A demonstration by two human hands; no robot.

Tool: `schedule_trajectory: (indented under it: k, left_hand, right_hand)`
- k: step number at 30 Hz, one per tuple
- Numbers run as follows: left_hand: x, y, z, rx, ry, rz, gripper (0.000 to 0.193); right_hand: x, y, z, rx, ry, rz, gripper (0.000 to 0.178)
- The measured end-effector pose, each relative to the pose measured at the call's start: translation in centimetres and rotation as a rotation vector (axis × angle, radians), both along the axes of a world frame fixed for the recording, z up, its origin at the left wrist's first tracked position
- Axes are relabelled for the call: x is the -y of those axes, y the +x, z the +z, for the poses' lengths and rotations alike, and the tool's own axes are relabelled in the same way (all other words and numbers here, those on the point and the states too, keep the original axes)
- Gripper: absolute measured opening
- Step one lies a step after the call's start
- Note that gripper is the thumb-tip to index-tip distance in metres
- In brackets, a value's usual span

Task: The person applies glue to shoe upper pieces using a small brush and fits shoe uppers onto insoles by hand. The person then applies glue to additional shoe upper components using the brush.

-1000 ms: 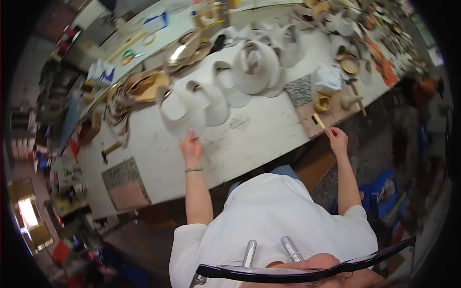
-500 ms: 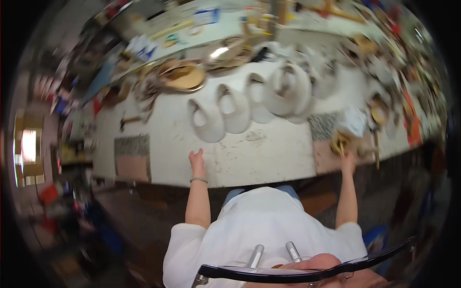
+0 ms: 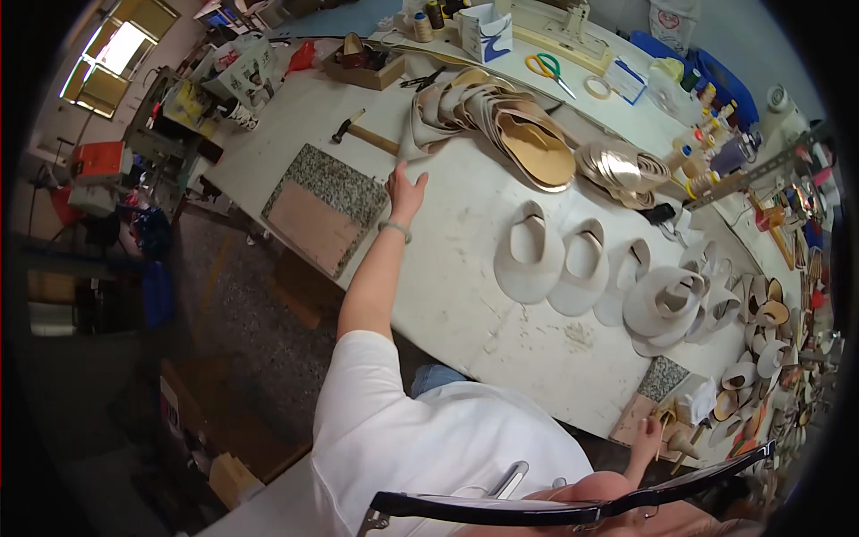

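Note:
My left hand (image 3: 407,193) is stretched out to the far left over the table, thumb and fingers apart, with nothing in it. Its fingertips are beside the end of a hammer's wooden handle (image 3: 374,139) and the left end of a row of nested metallic gold shoe uppers (image 3: 428,125). Low at the right, my right hand (image 3: 648,437) is at the table edge, beside a small tan-yellow object (image 3: 665,416) whose kind I cannot make out. Its fingers are too small and partly hidden to show whether they grip. Several off-white shoe uppers (image 3: 528,273) stand in a row between the hands.
A speckled stone slab (image 3: 344,179) with a pinkish board (image 3: 313,224) lies left of my left forearm. Another speckled slab (image 3: 663,379) is near my right hand. Behind are a cardboard box (image 3: 365,73), scissors (image 3: 548,70), tape roll (image 3: 598,87) and thread spools (image 3: 423,27).
My view has swung to the left. My left hand has reached from the table's near edge out to the gold uppers and hammer. My right hand stays by the tan-yellow object.

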State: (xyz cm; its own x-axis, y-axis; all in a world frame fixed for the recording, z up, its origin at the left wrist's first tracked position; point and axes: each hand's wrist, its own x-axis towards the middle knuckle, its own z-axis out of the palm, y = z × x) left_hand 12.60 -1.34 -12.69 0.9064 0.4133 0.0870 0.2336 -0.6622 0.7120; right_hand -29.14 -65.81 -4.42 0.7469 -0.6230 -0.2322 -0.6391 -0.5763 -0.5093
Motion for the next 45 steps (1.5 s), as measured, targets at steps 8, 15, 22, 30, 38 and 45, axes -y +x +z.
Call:
schedule_trajectory:
  k: [8,15,22,30,38,45]
  left_hand:
    - [-4.3,15.6,-1.5,-0.178,-0.028,-0.016,0.098]
    - [-6.0,15.6,2.5,-0.164,-0.432,-0.055,0.090]
    - [-18.7,1.8,8.5,-0.006,-0.772,0.056,0.072]
    - [-32.1,-14.0,4.9,-0.288,-0.478,0.155,0.081]
    - [-22.1,-4.0,7.2,0.175,0.400,-0.254,0.059]
    - [-19.8,-0.5,2.9,-0.011,0.477,-0.300,0.047]
  right_hand:
    - [-23.8,1.5,1.0,-0.272,0.242,0.106,0.029]
    - [-28.9,13.4,-1.1,-0.167,0.315,0.255,0.027]
    - [-40.1,37.9,1.5,0.214,0.271,0.608,0.023]
    - [-61.2,43.5,-2.1,0.162,0.408,1.023,0.024]
    - [-70.1,42.5,-5.4,-0.032,0.164,0.901,0.043]
    - [-66.6,41.9,-4.2,-0.038,0.772,0.503,0.031]
